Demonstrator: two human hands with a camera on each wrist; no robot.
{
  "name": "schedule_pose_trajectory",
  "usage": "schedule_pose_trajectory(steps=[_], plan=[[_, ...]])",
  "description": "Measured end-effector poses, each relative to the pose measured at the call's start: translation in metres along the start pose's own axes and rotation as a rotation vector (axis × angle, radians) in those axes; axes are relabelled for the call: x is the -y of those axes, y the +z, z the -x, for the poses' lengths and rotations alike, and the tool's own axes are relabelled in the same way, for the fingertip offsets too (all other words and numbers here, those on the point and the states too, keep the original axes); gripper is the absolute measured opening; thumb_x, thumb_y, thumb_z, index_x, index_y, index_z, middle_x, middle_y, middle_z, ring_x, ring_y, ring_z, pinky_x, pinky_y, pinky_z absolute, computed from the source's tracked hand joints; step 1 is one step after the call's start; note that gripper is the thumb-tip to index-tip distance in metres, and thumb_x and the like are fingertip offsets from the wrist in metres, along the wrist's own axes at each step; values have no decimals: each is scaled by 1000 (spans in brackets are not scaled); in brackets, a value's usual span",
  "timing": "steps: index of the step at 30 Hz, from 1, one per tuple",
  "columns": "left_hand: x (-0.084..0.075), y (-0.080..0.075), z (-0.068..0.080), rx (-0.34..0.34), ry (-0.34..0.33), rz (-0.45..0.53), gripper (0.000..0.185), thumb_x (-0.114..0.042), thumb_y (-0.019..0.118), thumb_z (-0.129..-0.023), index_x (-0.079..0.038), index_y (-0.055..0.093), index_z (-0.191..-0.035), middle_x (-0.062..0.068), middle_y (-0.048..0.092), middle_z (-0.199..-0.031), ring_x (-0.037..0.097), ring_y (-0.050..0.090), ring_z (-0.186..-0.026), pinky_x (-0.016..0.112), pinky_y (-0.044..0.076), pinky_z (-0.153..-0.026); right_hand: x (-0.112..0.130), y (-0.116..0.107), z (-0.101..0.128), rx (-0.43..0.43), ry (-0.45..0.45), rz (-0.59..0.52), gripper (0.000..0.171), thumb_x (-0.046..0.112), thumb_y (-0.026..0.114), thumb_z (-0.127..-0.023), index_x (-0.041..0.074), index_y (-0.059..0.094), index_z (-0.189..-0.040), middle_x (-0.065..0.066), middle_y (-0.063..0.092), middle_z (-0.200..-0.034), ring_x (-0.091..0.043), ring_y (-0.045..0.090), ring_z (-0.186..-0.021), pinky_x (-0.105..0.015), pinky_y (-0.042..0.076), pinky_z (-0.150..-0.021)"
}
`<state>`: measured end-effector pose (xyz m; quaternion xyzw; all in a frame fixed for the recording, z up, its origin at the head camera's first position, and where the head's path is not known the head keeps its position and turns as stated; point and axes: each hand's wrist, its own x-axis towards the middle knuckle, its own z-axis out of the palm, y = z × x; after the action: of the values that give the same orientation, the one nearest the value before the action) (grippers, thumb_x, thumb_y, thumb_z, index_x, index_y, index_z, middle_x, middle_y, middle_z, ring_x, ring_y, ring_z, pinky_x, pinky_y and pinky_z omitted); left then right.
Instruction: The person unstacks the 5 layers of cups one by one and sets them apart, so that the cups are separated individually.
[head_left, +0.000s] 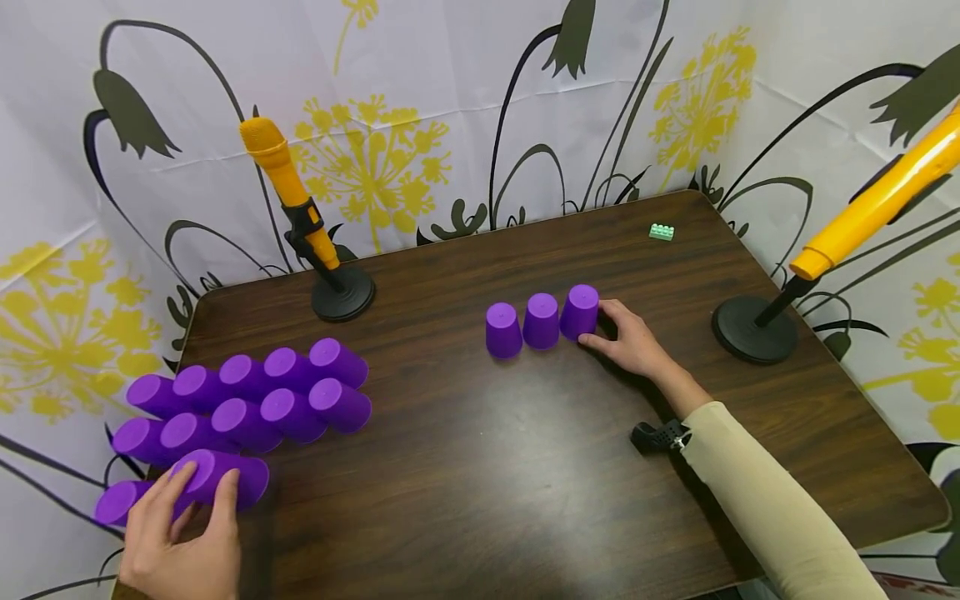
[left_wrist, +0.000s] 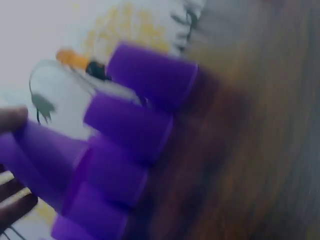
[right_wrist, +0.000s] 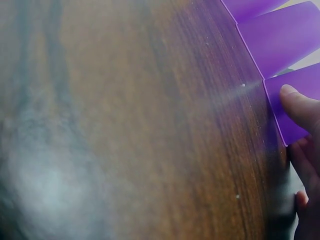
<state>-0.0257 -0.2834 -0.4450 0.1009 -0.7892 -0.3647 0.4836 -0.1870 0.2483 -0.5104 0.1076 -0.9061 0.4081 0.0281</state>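
A purple cup (head_left: 217, 477) lies on its side at the table's (head_left: 480, 467) near-left corner, the left hand (head_left: 183, 542) curled over it. Three upturned cups (head_left: 540, 320) stand in a row mid-table; the right hand (head_left: 633, 342) grips the rightmost cup (head_left: 580, 311). More purple cups (head_left: 255, 400) lie heaped beside the left hand.
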Motion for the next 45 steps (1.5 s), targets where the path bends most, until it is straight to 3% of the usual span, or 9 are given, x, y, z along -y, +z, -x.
schedule_pose_trajectory(steps=[3, 6, 10, 17, 24, 31, 37, 41, 45], plan=[[32, -4, -1, 15, -7, -171, 42, -15, 90, -69, -8, 77, -108, 3, 72, -111, 2, 63, -100, 6, 46, -76, 0, 0, 0, 0, 2, 0, 61, 21, 76, -87, -1, 50, -137, -20, 53, -134, -36, 46, -130, -54, 32, -109], [43, -3, 0, -10, -49, -248, 39, -17, 90, -69, -13, 78, -106, -2, 72, -108, -9, 58, -99, 8, 43, -83, 0, 1, 0, 8, 4, -1, 61, 22, 76, -87, 0, 50, -138, -19, 53, -135, -36, 45, -130, -54, 32, -109], [47, -1, -1, -49, -134, -298, 35, -12, 89, -68, -14, 79, -102, -9, 71, -103, -15, 52, -95, 10, 39, -86, 0, 2, -1, 18, 6, -4, 61, 23, 76, -88, 0, 50, -138, -18, 53, -135, -35, 45, -130, -53, 32, -109], [50, -1, -2, -58, -209, -326, 35, -11, 87, -70, -11, 78, -104, -36, 49, -97, -17, 46, -86, -1, 34, -64, 0, 1, 0, 10, 3, -3, 61, 22, 76, -87, 0, 50, -138, -19, 53, -134, -36, 46, -130, -54, 32, -109], [53, -5, -1, -38, -247, -350, 41, -22, 88, -72, -20, 76, -111, -32, 52, -105, -8, 54, -95, 2, 40, -70, 0, 0, 0, 2, 2, -3, 60, 22, 76, -87, 0, 51, -137, -20, 53, -134, -36, 46, -129, -54, 33, -108], [20, -5, -10, -138, -111, -307, 38, -26, 83, -76, -15, 75, -112, -26, 55, -113, 3, 57, -103, 7, 45, -77, 2, 0, 1, 2, -1, -6, 60, 21, 76, -87, -1, 51, -136, -21, 53, -134, -38, 46, -129, -55, 33, -108], [-36, 35, -13, -252, 175, -61, 24, -16, 78, -75, -4, 77, -96, 2, 71, -102, 25, 63, -95, 18, 48, -83, 2, 0, 1, 6, -3, -7, 60, 21, 76, -87, -1, 50, -136, -21, 53, -134, -38, 46, -129, -55, 32, -108], [-72, 77, 7, -43, 309, 200, 23, -11, 77, -76, 3, 74, -94, 19, 70, -99, 37, 64, -94, 28, 48, -91, 1, 0, 1, 5, 0, -8, 60, 21, 76, -87, 0, 51, -137, -19, 53, -134, -36, 46, -130, -53, 32, -109], [-88, 117, 40, 384, 343, 335, 35, -6, 77, -77, 1, 70, -111, 17, 66, -114, 32, 62, -102, 28, 51, -89, 2, -1, 1, 6, 3, -7, 61, 22, 76, -87, -1, 50, -137, -20, 53, -135, -36, 45, -130, -54, 32, -109]])
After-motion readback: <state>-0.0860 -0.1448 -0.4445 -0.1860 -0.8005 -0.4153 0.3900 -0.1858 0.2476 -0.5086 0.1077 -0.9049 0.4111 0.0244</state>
